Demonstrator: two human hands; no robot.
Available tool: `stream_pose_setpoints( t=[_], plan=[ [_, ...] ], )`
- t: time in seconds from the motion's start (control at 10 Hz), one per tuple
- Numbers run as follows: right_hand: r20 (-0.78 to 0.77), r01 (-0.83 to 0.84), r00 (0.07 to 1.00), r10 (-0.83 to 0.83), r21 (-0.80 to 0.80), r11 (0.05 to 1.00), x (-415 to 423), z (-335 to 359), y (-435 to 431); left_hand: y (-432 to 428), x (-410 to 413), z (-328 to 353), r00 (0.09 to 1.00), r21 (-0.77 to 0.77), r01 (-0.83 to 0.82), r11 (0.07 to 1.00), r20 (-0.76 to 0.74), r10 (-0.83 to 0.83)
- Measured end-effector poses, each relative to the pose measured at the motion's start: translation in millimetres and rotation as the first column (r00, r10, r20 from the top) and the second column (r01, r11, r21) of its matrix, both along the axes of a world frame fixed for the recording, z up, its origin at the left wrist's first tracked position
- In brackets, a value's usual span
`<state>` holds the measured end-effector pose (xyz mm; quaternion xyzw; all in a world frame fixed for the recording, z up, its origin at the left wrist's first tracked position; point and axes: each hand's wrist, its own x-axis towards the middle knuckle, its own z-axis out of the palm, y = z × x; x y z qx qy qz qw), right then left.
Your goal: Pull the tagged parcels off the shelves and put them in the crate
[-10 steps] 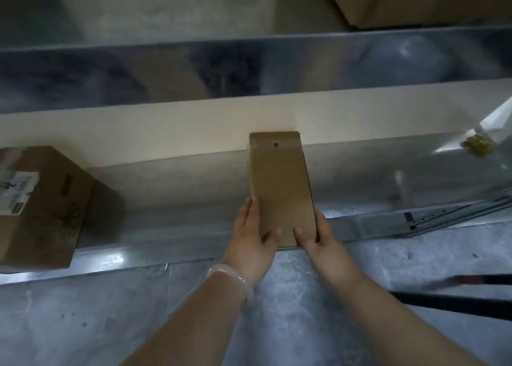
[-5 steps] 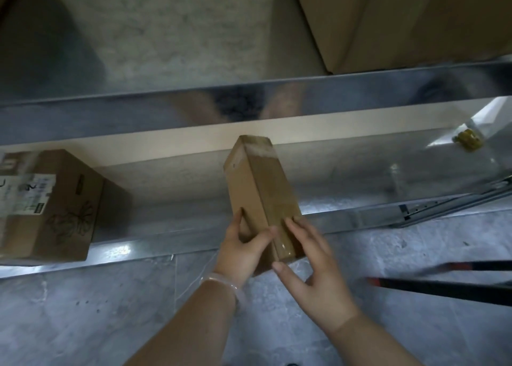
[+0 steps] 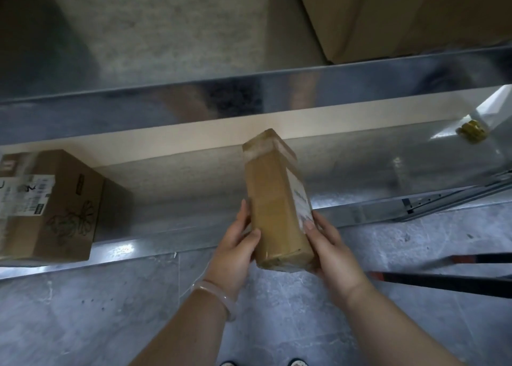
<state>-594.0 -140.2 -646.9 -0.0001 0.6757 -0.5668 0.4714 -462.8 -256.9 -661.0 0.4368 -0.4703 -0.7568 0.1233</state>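
A long narrow brown parcel [image 3: 273,196] is held in front of the low metal shelf [image 3: 171,243], its far end tilted up. A white label shows on its right face. My left hand [image 3: 235,250] grips its near left side and my right hand [image 3: 331,250] cups its near right corner. A second brown parcel [image 3: 52,207] with a white tag sits on the shelf at the far left. No crate is in view.
A large cardboard box [image 3: 410,14] stands on the upper shelf at top right. Black bars with an orange tip [image 3: 443,279] lie on the grey floor at right. A metal rail [image 3: 454,196] crosses the shelf's right end, near a small yellow object [image 3: 472,127].
The narrow parcel has come off the shelf toward me and been rolled, so its labelled side now faces right. Both hands shifted their grip to its near end.
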Motion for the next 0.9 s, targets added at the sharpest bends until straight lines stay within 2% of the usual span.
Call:
stream_pose_setpoints(
  t=[0.1,0.2,0.3,0.5,0.6,0.7,0.8,0.9],
  plan=[
    [-0.224,-0.074,0.971,0.083,0.044,0.996,-1.0,2.1,-3.9,0.1,-1.5,3.5,0.985,-0.243,0.130,0.961,0.145,-0.097],
    [-0.384,-0.157,0.908,0.166,0.055,0.986,-2.5,2.4,-12.9,2.1,-7.0,0.9,0.962,-0.356,0.187,0.915,0.255,-0.098],
    [-0.458,-0.236,0.853,0.252,0.092,0.967,-5.4,-4.1,-19.0,-1.3,-8.7,-3.5,0.944,-0.360,0.244,0.901,0.302,-0.135],
    [-0.504,-0.333,0.784,0.363,0.152,0.930,-13.8,-25.0,-25.1,-17.9,-15.5,-26.5,0.931,-0.394,0.310,0.865,0.312,-0.191],
    [-0.562,-0.360,0.710,0.424,0.227,0.905,-20.8,-35.6,-33.9,-30.7,-20.3,-31.8,0.920,-0.395,0.337,0.855,0.333,-0.208],
    [-0.589,-0.369,0.648,0.483,0.312,0.875,-28.5,-41.2,-42.0,-43.2,-24.1,-34.5,0.883,-0.428,0.412,0.805,0.405,-0.236],
    [-0.606,-0.378,0.525,0.597,0.462,0.802,-31.6,-32.7,-45.1,-47.4,-24.2,-30.4,0.830,-0.437,0.493,0.752,0.496,-0.256],
    [-0.629,-0.313,0.353,0.692,0.618,0.721,-29.4,-15.6,-44.1,-48.5,-21.6,-16.9,0.775,-0.548,0.562,0.619,0.610,-0.165]
  ],
)
